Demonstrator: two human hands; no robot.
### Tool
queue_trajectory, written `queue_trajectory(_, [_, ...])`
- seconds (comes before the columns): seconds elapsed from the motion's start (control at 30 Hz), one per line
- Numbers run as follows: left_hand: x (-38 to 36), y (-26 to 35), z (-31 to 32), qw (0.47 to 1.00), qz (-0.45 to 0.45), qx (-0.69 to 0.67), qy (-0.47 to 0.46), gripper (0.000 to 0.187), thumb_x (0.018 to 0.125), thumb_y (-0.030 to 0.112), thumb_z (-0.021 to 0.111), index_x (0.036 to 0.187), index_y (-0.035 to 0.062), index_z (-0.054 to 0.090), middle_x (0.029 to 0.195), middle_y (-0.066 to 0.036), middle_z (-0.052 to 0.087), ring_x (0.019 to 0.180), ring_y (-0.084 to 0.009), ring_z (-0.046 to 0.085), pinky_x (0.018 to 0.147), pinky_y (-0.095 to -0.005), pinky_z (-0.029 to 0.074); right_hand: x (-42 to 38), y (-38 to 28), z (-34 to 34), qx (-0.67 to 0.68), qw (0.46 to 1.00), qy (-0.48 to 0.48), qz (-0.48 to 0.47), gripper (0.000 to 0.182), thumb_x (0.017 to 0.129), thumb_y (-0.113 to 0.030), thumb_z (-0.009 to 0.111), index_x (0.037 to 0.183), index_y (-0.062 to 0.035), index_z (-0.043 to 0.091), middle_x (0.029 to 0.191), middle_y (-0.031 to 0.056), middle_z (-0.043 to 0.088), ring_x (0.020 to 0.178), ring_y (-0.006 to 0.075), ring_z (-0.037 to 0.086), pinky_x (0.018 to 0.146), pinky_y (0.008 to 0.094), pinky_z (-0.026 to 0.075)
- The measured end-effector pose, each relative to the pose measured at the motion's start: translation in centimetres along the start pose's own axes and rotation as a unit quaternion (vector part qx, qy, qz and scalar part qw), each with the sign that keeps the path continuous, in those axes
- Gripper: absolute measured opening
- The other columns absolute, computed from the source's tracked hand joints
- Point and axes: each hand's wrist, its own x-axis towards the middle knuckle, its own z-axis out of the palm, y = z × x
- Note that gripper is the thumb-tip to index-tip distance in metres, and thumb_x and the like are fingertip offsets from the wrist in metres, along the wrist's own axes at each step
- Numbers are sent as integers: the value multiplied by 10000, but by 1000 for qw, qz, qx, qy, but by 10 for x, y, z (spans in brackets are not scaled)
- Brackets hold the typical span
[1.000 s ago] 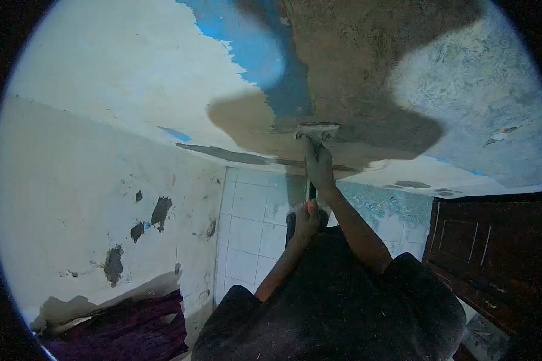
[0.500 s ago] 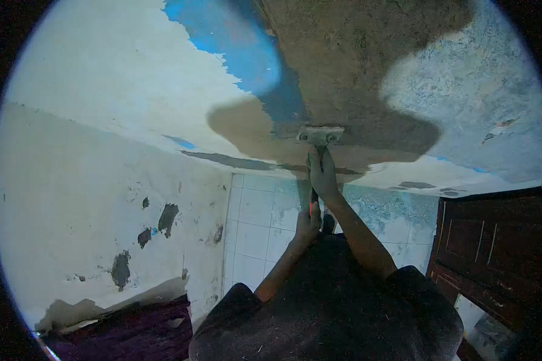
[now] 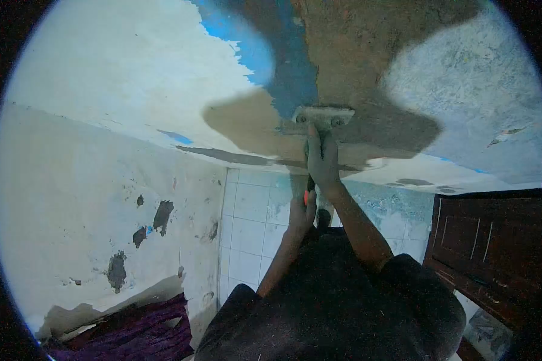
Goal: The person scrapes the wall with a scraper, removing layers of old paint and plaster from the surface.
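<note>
A scraper with a wide pale blade (image 3: pixel 324 115) rests against the wall (image 3: pixel 355 60), at the boundary of blue paint and bare grey-brown plaster. Just below the blade, my right hand (image 3: pixel 323 159) is wrapped round the upper part of the handle. Lower down, my left hand (image 3: pixel 302 212) grips the handle's end, where a bit of red shows. Jagged white paint (image 3: pixel 162 66) borders the blue patch on the left. Shadows of my arms and head fall across the wall.
The left side wall (image 3: pixel 90 198) has dark chipped patches. Purple cloth (image 3: pixel 144 328) lies at the lower left. White floor tiles (image 3: pixel 247 216) show below the wall. A dark wooden panelled door (image 3: pixel 488 240) is at the right.
The scraper and both hands have moved up in the view, the blade ending slightly higher on the wall. The blade looks larger, and the whole view has shifted a little.
</note>
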Motion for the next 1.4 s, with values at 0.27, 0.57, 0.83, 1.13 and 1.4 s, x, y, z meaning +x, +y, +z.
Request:
queue_trajectory(0.27, [-2,-43,12,1000,-8,15,-16,406,908,347,432,743,-18,502,597,-110,482,580,-172,481,528,-351,368,-5,51,-4,-3,999,44,18,241,948,-236,414,783,-69,467,553,-50,368,455,34,332,412,213,273])
queue_trajectory(0.57, [20,15,-28,996,42,-78,-25,364,873,363,513,800,7,537,586,-7,486,538,-90,449,481,-265,362,12,-39,14,105,994,-3,-25,262,939,-289,432,756,-102,443,552,-53,356,455,28,320,409,213,259])
queue_trajectory(0.83, [3,-92,-1,993,-112,-34,-21,330,794,313,650,666,43,511,538,-16,498,470,-104,477,436,-276,363,-10,63,17,-3,1000,-27,-9,190,943,-210,429,919,-40,510,606,-42,381,541,44,368,482,215,314])
queue_trajectory(1.13, [2,-63,-7,980,-191,-44,-19,288,781,246,634,629,30,518,513,-16,488,466,-104,461,433,-289,349,-9,53,21,23,996,-48,71,280,925,-285,467,777,-49,492,570,-23,415,469,54,379,431,225,322])
queue_trajectory(1.4, [-12,-15,-27,979,-198,49,-10,325,776,264,612,625,-15,545,523,-31,502,490,-117,469,444,-325,355,-11,47,22,114,967,-78,214,309,918,-266,481,765,-2,529,486,-1,398,450,68,365,432,283,298])
